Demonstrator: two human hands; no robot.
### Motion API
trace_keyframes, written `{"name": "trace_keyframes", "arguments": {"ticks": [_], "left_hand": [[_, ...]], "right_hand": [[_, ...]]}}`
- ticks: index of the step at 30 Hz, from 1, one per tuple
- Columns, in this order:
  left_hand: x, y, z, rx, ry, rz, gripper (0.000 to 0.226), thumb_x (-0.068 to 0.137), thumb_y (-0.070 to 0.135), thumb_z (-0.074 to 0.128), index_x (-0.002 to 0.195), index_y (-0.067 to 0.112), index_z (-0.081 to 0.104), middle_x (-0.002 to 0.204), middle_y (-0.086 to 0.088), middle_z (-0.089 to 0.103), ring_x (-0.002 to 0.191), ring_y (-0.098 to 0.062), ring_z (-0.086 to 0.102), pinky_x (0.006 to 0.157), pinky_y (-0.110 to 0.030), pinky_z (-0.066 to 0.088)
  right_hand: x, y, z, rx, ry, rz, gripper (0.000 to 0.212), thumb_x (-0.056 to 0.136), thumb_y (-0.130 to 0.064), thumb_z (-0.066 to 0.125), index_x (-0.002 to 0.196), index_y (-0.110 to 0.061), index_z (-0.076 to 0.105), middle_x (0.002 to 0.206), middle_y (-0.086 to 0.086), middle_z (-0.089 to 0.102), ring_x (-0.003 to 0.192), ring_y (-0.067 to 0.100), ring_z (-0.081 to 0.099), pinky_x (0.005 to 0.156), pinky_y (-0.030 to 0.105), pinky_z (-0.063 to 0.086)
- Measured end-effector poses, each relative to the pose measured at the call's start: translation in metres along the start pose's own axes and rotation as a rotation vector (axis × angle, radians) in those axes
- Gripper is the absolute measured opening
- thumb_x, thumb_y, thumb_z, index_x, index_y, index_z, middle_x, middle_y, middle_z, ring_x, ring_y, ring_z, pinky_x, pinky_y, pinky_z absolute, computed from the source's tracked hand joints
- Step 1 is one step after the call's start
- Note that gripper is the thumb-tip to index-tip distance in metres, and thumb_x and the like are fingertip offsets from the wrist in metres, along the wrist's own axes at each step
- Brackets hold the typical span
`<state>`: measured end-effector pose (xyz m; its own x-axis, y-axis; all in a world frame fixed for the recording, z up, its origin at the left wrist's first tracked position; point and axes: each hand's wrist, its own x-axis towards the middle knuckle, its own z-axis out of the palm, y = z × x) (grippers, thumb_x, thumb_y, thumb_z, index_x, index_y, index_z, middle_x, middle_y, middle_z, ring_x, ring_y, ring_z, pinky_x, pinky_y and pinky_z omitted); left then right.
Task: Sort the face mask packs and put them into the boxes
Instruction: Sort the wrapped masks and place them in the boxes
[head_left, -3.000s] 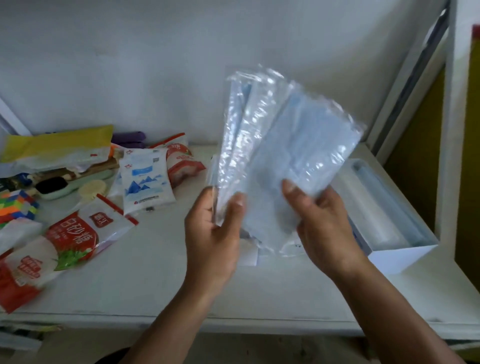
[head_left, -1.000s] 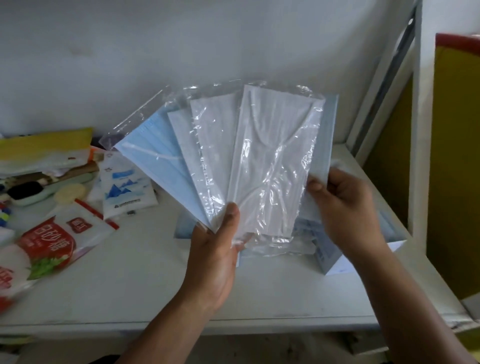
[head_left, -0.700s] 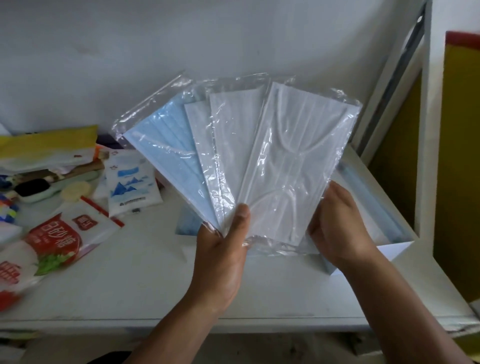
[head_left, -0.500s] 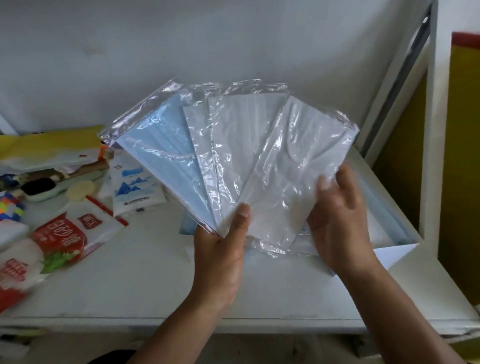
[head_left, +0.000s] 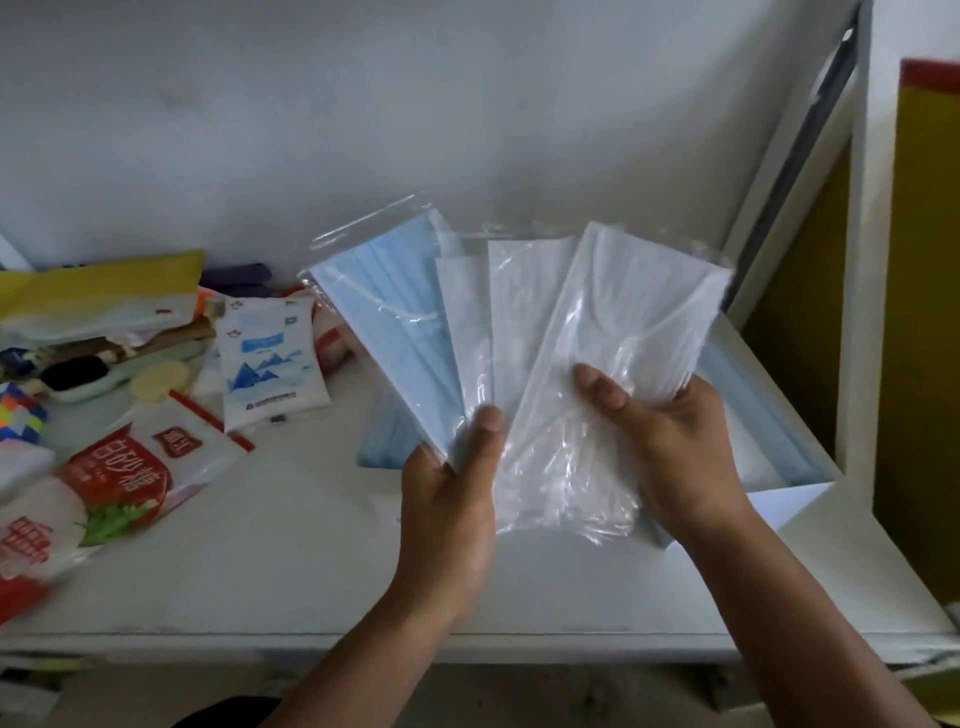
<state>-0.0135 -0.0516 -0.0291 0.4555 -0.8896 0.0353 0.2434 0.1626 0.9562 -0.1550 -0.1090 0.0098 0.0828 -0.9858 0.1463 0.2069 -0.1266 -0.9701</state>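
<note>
**Op:** Head cam. L hand pinches the packs at the fan's base, thumb in front. R hand now clamps the rightmost white pack, thumb across it; 0.5 s ago it sat at the edge.

**Sup:** Pulling it out?

**Op:** Prob. splitting white from the blue pack. Box is open on the table, behind-right. Film is glossy, crinkly and looks slippery. Contents are flat, pleated rectangles.

My left hand pinches a fan of face mask packs above the bench, the blue pack leftmost; my right hand grips the rightmost white pack, near the box.
</note>
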Motion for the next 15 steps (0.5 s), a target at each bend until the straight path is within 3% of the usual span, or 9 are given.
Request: {"name": "trace_keyframes", "arguments": {"ticks": [3,8,12,15], "left_hand": [[0.0001,0.0010,0.0007,0.009,0.009,0.079,0.033,0.074,0.049,0.074,0.094,0.022,0.075,0.090,-0.006,0.072,0.092,-0.024,0.070,0.085,-0.048,0.054],[0.0036,-0.0023,-0.0008,-0.059,0.022,0.062,0.033,0.077,0.050,0.073,0.097,0.025,0.074,0.098,-0.005,0.072,0.104,-0.027,0.068,0.097,-0.056,0.051],[0.0013,-0.0037,0.0006,-0.019,-0.007,0.059,0.031,0.074,0.053,0.076,0.079,0.023,0.071,0.086,-0.011,0.063,0.087,-0.031,0.061,0.087,-0.056,0.050],[0.0003,-0.0025,0.0006,-0.024,0.007,0.101,0.030,0.076,0.043,0.077,0.095,0.020,0.076,0.097,-0.011,0.074,0.101,-0.031,0.070,0.093,-0.059,0.053]], "right_hand": [[0.0017,0.0009,-0.0018,-0.016,-0.019,0.009,0.028,0.071,-0.014,0.082,0.096,-0.005,0.073,0.086,0.005,0.078,0.080,0.022,0.076,0.066,0.031,0.059],[0.0081,0.0058,-0.0047,0.098,0.053,0.071,0.029,0.066,-0.020,0.082,0.091,-0.007,0.075,0.081,0.005,0.077,0.076,0.024,0.074,0.070,0.036,0.056],[0.0059,0.0071,-0.0026,0.092,0.036,0.079,0.035,0.067,-0.023,0.083,0.096,-0.006,0.075,0.090,0.010,0.078,0.086,0.029,0.075,0.080,0.045,0.058],[0.0043,0.0032,-0.0019,0.056,-0.017,0.086,0.038,0.068,-0.021,0.084,0.101,-0.007,0.072,0.092,0.007,0.078,0.086,0.026,0.076,0.074,0.040,0.060]]}}
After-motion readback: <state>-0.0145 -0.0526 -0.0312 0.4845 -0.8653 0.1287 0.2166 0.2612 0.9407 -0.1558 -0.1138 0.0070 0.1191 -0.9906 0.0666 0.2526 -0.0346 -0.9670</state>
